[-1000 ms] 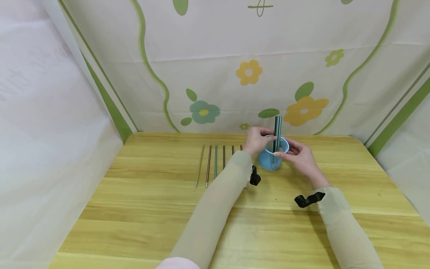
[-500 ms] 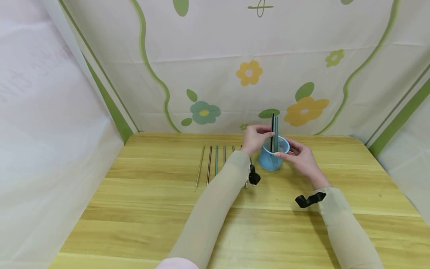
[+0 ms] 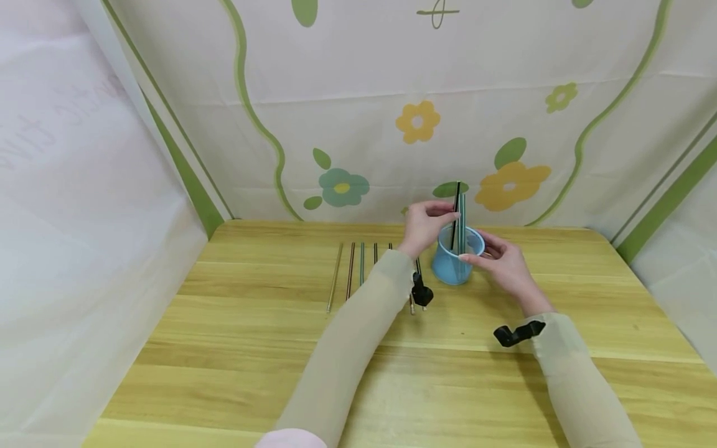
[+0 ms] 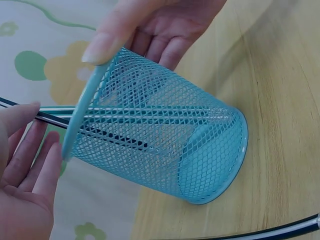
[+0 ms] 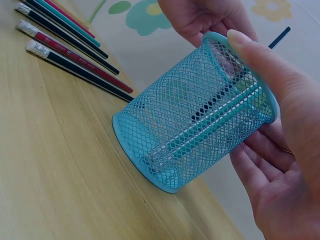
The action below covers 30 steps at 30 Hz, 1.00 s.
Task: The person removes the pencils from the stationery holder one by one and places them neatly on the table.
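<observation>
A blue mesh pencil cup (image 3: 448, 270) stands upright on the wooden table. My right hand (image 3: 504, 264) grips it from the right, thumb over the rim and fingers around the far side. A black pencil (image 3: 457, 191) is pinched between the thumb and fingers of my left hand (image 3: 422, 229), above the rim. Its lower end sits inside the cup, raised off the bottom, as the left wrist view shows through the mesh. Beside it, green pencils (image 4: 165, 115) rest with their eraser ends on the cup floor. The black pencil leans slightly against their line.
Left of the cup lies a row of several pencils, among them a gold one (image 3: 335, 277), a green one (image 3: 361, 261) and a red one (image 5: 82, 57). My left forearm (image 3: 342, 348) covers part of the row. A flower-printed cloth (image 3: 358, 74) hangs behind the table.
My left hand has risen slightly, lifting the black pencil above the tops of the green ones and tilting it. The right hand keeps its hold on the cup.
</observation>
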### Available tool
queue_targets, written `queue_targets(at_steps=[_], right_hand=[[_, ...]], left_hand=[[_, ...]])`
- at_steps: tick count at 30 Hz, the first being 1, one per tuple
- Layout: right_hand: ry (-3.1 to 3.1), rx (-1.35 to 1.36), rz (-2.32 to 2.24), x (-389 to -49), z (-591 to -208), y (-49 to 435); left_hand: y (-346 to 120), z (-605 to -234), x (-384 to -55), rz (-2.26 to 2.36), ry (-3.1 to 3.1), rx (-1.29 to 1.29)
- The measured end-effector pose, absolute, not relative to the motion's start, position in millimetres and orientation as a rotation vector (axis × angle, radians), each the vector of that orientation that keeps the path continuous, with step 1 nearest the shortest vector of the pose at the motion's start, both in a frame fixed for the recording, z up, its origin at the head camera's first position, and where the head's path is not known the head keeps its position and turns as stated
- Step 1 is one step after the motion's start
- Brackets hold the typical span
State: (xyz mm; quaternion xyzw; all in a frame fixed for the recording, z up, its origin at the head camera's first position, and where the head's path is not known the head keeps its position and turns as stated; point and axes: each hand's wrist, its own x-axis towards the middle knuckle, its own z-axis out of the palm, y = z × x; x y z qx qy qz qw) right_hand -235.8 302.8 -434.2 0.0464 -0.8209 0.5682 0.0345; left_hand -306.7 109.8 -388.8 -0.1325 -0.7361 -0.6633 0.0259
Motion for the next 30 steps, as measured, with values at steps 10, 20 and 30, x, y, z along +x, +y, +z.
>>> queue_targets(at_steps=[10, 20, 30], right_hand=[[-2.528, 0.131, 1.732, -237, -434, 302], [-2.536, 0.123, 1.732, -236, -434, 302], [-2.545, 0.11, 1.731, -235, -432, 302]], left_hand=[[99, -374, -302, -2.294, -2.051, -0.43], [79, -360, -297, -2.381, -1.914, -0.374], [63, -353, -294, -2.403, -1.823, -0.339]])
